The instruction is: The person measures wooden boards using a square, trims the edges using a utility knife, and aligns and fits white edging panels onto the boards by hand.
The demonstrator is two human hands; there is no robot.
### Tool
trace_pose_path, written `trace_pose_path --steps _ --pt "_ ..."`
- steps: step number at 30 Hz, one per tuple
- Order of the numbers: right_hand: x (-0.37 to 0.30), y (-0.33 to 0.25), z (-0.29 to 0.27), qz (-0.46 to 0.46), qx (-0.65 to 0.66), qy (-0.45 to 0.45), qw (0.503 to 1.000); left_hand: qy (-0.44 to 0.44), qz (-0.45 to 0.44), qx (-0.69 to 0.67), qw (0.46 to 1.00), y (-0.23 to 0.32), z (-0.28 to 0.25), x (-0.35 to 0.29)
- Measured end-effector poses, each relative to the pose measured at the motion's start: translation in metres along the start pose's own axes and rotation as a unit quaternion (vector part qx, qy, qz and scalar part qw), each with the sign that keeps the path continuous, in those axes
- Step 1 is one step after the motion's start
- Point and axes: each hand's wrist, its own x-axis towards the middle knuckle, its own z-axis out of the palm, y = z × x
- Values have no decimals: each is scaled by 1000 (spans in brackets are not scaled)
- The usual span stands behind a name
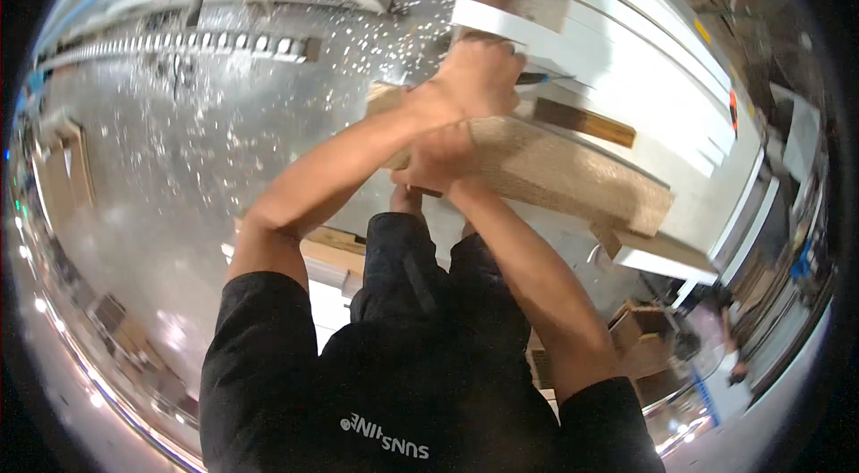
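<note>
White chips litter the grey floor (224,142) at far left. A roller conveyor (179,45) runs beyond them, with white panels (644,52) stacked at far right.

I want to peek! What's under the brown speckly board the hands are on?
Under the chipboard sits a white-edged panel on grey floor. Both hands and the board cover the rest.

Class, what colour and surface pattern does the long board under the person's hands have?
Light tan with a speckled chipboard grain; the long board shows best in the head view.
</note>
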Motion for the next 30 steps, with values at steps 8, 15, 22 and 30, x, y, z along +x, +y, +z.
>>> trace_pose_path --steps 8,15,22,30 --pt "-2 -14 -14 -82 -83 211 971 305 -189 -552 753 -123 -3 -229" --pt "-1 -13 -7 -57 -163 186 967 319 -313 -558 699 -86 171 -334" --pt "2 -14 -9 -79 -164 202 962 288 -266 -540 745 -54 190 -327" --pt "0 -12 -5 -84 -176 208 959 261 -250 -554 750 -63 201 -327"
